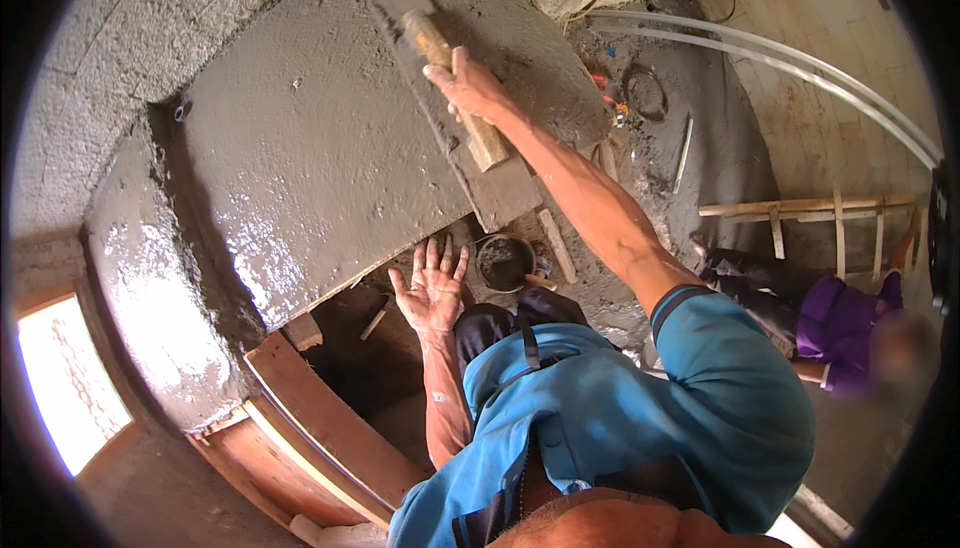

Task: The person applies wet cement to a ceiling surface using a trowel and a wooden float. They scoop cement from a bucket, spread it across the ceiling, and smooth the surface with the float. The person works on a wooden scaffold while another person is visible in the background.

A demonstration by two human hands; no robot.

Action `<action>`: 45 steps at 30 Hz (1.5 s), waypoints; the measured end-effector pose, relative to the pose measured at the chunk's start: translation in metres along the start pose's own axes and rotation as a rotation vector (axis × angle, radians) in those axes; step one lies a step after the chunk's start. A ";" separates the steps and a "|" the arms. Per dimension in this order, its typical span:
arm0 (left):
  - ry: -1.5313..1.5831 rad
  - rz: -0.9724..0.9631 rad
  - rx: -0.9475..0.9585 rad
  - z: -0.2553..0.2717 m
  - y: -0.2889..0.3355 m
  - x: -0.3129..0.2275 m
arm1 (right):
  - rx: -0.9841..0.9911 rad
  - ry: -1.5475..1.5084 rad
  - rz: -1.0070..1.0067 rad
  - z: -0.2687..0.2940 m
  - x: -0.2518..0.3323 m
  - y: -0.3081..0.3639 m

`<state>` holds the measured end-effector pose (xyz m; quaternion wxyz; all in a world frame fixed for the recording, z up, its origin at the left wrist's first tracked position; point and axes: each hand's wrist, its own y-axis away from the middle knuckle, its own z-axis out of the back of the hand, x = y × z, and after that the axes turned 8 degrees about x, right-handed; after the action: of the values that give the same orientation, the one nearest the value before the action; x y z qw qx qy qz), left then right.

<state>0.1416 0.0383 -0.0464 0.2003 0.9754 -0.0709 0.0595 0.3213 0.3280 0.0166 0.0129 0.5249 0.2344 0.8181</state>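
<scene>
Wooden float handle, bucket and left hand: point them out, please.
Wooden float handle (485, 139), head view: the bar's lower part.
Bucket (480, 267), head view: left side of its rim.
Left hand (431, 299), head view: the palm.

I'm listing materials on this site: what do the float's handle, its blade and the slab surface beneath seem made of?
Handle: likely wood, dull and worn, its tan lower end showing through grey smears.
Blade: wood or metal, I can't tell; a matte grey coating hides it.
Slab surface: apparently wet cement or mortar, grainy, with glossy patches where light catches it.

Bright window (72, 385) at left, person in purple (838, 333) near slatted wooden frame (839, 233).
</scene>
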 end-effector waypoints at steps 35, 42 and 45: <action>0.127 0.087 -0.031 0.004 0.001 -0.021 | 0.008 0.224 -0.054 -0.024 0.036 -0.045; 0.097 0.072 -0.151 -0.004 -0.002 -0.015 | 0.118 0.116 0.015 -0.114 0.067 -0.020; 0.060 0.100 0.249 0.047 -0.003 -0.026 | 0.246 0.160 0.078 -0.165 0.085 -0.004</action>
<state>0.1204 0.0253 -0.0939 0.0763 0.9857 -0.1052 0.1069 0.1396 0.2934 0.0314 -0.1019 0.4641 0.3126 0.8225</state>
